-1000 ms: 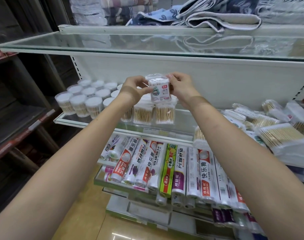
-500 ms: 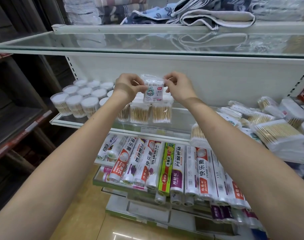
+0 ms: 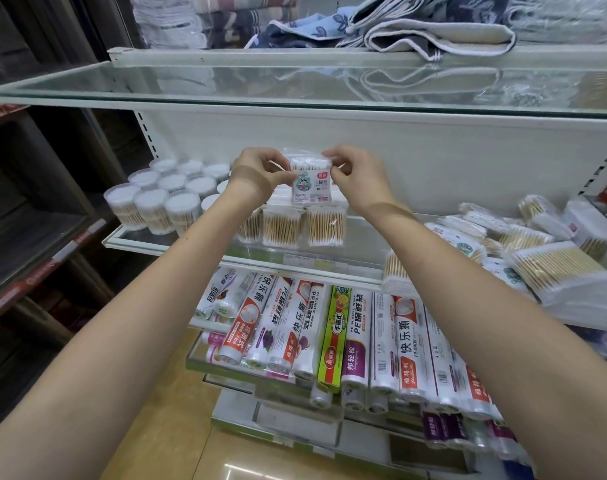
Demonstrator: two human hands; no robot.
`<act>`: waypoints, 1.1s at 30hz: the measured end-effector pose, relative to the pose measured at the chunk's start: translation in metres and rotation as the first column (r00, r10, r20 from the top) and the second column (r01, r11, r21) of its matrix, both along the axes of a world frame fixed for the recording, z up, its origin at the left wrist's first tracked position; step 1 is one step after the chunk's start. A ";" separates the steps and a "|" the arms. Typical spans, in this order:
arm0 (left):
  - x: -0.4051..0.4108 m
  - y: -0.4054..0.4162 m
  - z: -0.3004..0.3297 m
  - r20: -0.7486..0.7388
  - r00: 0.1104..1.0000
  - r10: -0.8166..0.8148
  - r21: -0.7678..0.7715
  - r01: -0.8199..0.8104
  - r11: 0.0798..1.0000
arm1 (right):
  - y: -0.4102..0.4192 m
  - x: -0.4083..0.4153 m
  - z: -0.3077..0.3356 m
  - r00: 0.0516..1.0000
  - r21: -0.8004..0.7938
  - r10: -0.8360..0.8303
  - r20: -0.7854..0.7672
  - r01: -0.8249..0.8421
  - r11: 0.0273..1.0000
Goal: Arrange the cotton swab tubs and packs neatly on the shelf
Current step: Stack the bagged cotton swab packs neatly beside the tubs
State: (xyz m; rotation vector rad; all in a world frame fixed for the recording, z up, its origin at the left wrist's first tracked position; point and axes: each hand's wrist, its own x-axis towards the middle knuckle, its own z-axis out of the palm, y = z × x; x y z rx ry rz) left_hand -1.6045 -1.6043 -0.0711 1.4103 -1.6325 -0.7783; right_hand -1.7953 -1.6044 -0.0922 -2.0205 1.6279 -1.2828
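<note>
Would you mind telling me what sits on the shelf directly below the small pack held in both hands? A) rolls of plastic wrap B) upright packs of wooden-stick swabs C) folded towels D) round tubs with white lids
B: the small pack, pinched by the left hand and right hand, hangs over upright wooden-stick swab packs.

Not much to see body-wise: just two bare forearms with no sleeves showing anywhere. Left hand (image 3: 257, 174) and right hand (image 3: 359, 176) have no gloves, rings, watch or bracelet on them. Nails look short and unpainted.
</note>
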 end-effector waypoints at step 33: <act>-0.006 -0.002 -0.002 -0.034 0.998 -0.049 -0.081 0.047 0.996 | -0.007 0.003 -0.001 0.976 0.038 -0.102 0.191 0.097 0.995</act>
